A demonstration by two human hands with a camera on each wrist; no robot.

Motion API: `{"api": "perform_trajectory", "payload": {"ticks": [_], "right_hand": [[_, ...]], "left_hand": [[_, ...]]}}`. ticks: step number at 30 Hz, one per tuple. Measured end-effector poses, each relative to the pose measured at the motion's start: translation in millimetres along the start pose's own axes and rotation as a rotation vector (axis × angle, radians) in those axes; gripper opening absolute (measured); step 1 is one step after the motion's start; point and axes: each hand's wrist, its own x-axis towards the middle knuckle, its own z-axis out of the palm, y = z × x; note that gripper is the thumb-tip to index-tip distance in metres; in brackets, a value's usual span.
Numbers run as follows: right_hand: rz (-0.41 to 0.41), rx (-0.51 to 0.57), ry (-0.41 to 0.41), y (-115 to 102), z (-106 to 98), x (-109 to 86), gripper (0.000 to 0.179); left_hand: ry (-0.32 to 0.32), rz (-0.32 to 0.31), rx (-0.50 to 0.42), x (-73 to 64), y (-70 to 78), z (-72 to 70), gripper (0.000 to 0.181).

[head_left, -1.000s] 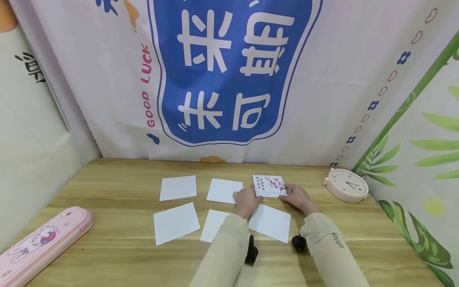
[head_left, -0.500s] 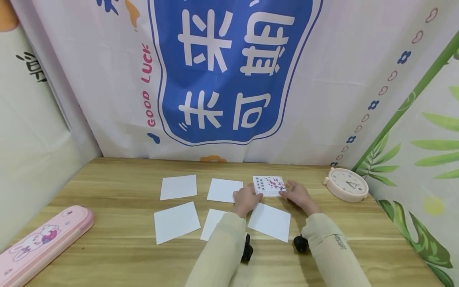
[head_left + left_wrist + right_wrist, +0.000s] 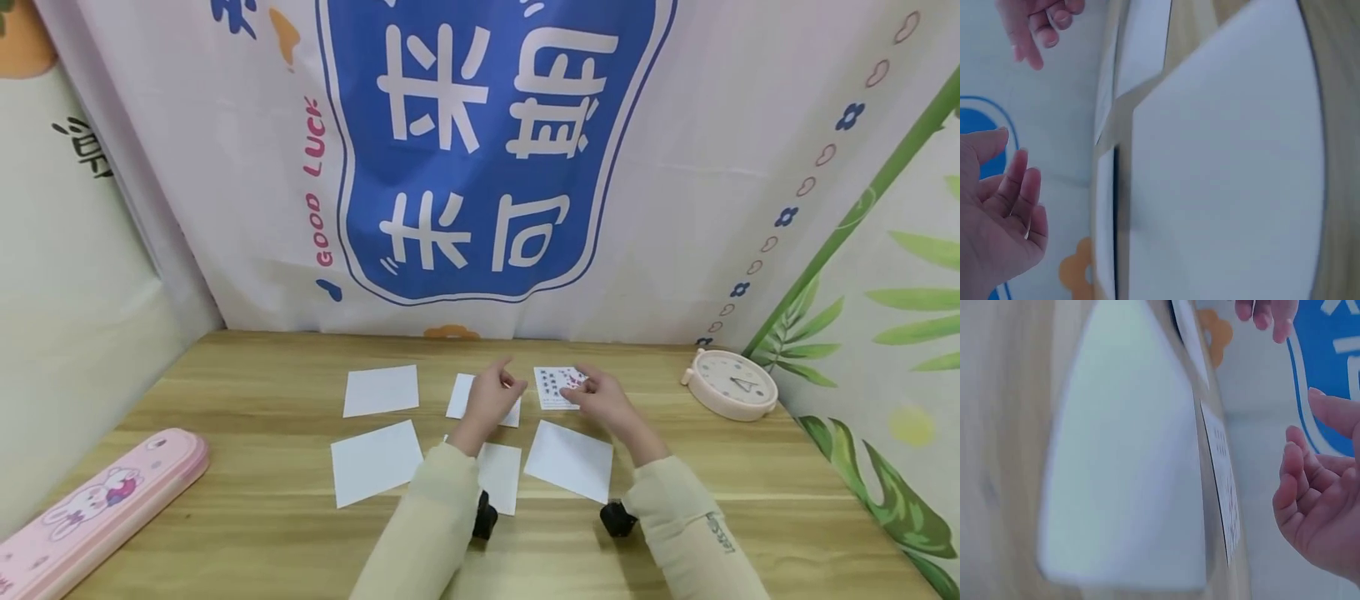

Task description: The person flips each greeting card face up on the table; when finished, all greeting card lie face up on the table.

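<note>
Several cards lie in two rows on the wooden table. The back right one is a printed card (image 3: 553, 385) with dark characters and pink blossoms. My right hand (image 3: 606, 407) is raised over its right part, hiding some of the blossoms. With fingers loosely bent and nothing in them, my left hand (image 3: 491, 402) hovers over the blank back middle card (image 3: 457, 398). Both wrist views show the hands above the table, apart from the cards. Closest to my forearms are a blank front middle card (image 3: 502, 479) and a front right card (image 3: 570, 461).
Two more blank cards, a back left card (image 3: 381, 391) and a front left card (image 3: 377, 463), lie to the left. A pink pencil case (image 3: 105, 508) is at the left edge. A round pink clock (image 3: 731, 385) stands at the back right, before the printed cloth (image 3: 645, 275).
Both hands have let go of the printed card and lifted. The left hand has moved left, over the back middle card. The right hand has shifted slightly left, covering part of the printed card.
</note>
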Motion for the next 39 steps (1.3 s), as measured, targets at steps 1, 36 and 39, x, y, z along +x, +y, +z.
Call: {"api": "perform_trajectory", "payload": {"ticks": [1,36,39], "right_hand": [[-0.002,0.008,-0.003,-3.3,3.4,-0.7,0.063],[-0.07,-0.363,0.045,-9.8,94.8,-0.8,0.029],[-0.093,-0.406,0.05,-12.2,93.6,0.2,0.027]], "left_hand": [[0.007,0.007,-0.009,-0.8,-0.3,-5.4,0.049],[0.102,-0.136,0.336,-37.3,-63.3,-52.0,0.046],[0.098,-0.142,0.348,-35.5,-61.6,-52.2,0.047]]}}
